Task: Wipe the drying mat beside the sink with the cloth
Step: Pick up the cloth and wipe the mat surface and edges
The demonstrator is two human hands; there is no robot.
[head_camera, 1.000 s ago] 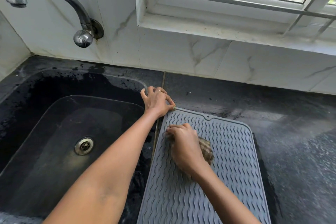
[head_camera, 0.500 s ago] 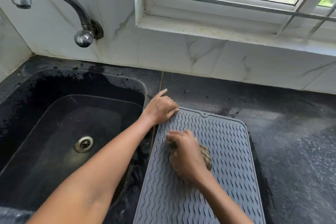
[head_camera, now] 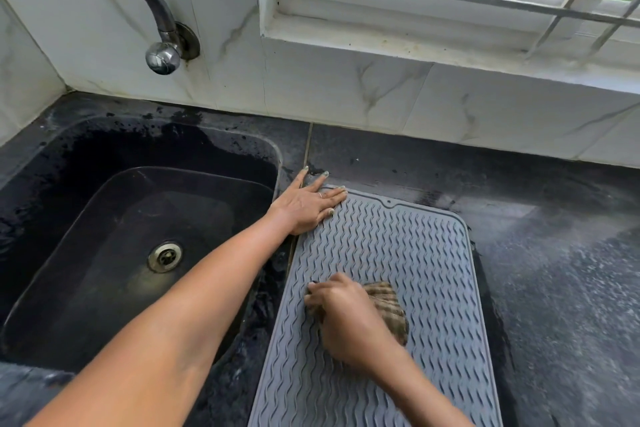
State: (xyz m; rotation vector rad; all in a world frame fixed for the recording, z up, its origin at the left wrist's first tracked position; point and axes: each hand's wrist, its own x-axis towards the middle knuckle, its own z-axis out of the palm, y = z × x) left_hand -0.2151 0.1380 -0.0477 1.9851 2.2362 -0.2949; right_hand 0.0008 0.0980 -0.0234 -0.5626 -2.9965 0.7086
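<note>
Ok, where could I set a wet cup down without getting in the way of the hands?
Bare patches: the counter right of the drying mat, and the strip between the mat's far edge and the wall tiles. The mat's far right part is free too. Crowded: left hand on the mat's far-left corner, right hand with cloth mid-mat.

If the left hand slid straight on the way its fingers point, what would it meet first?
The left hand lies flat on the drying mat corner, fingers pointing up-right. Ahead looks like bare dark countertop, then the tiled wall; depth is uncertain.
</note>
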